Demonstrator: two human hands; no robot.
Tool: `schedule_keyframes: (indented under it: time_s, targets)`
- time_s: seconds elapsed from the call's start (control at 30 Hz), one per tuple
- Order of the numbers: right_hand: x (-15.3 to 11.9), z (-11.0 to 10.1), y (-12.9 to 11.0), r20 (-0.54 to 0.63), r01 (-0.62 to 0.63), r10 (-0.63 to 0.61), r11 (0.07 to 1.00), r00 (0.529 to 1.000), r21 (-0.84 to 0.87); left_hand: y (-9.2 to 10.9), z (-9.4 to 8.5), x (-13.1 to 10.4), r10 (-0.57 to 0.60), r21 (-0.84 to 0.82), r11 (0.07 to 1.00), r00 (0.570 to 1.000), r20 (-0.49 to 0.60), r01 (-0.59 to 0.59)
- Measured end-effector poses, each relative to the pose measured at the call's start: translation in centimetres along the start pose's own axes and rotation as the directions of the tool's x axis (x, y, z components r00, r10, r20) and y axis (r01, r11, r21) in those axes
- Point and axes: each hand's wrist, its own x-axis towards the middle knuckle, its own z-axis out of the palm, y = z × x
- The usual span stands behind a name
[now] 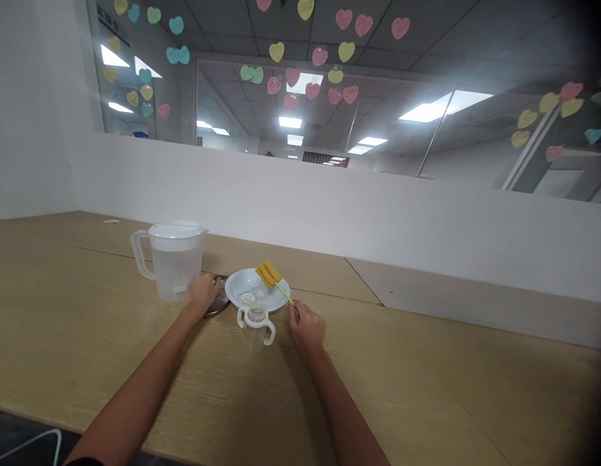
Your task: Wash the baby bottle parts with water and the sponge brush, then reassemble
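Note:
A yellow sponge brush (268,274) with a thin green handle is in my right hand (307,327), its head over the right side of a white bowl (237,285). Clear and white parts (255,294) lie in the bowl. In front of the bowl stands a clear bottle (255,333) with a white two-handled collar, its top uncovered. My left hand (204,292) is at a round metal dish (217,305) between the pitcher and the bowl; its fingers are curled at the dish's edge, and whether they grip anything is unclear.
A translucent lidded pitcher (176,262) stands behind my left hand, handle to the left. Farther back lies a small flat piece (110,221). A white wall (281,207) with a window borders the wooden table (426,388).

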Motion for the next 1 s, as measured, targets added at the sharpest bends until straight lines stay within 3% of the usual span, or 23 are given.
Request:
schedule_keyframes:
  time_s: [0.1,0.23,0.33,0.43,0.53,0.63,0.73,0.9,1.0]
  targets:
    - [-0.1,0.1,0.1,0.012,-0.029,0.029,1.0,0.999,-0.006,2.3,-0.6,0.0,0.162,-0.05,0.986,0.986,0.039,-0.16]
    - [-0.2,0.2,0.2,0.011,-0.044,0.045,0.999,0.999,-0.012,5.9,0.1,1.0,0.354,-0.113,0.935,0.914,0.197,-0.337]
    - [-0.2,0.1,0.1,0.003,-0.041,0.041,0.999,0.999,-0.01,7.7,1.1,1.8,0.389,-0.114,0.921,0.869,0.305,-0.372]
    - [-0.1,-0.1,0.1,-0.017,-0.032,0.032,0.999,0.999,-0.002,8.4,1.2,2.1,0.369,-0.096,0.929,0.876,0.31,-0.357]
    - [0.0,-0.2,0.0,-0.031,-0.035,0.037,0.998,0.999,0.042,8.0,0.4,1.2,0.349,-0.095,0.937,0.917,0.194,-0.337]
    - [0.0,-0.3,-0.1,-0.04,0.02,-0.015,0.991,0.999,0.131,6.6,-0.6,-0.5,0.347,-0.183,0.916,0.934,-0.082,-0.356]
    - [-0.1,-0.4,-0.3,-0.043,0.125,-0.118,0.966,0.992,0.224,5.0,-1.0,-2.2,0.39,-0.304,0.826,0.87,-0.301,-0.475]
    - [-0.1,-0.6,-0.4,0.004,0.093,-0.101,0.933,0.995,0.348,3.4,-0.7,-3.4,0.466,-0.318,0.735,0.787,-0.405,-0.599]
    - [-0.2,-0.7,0.1,0.01,0.087,-0.096,0.93,0.995,0.357,3.2,-0.4,-3.3,0.636,-0.156,0.658,0.654,-0.41,-0.737]
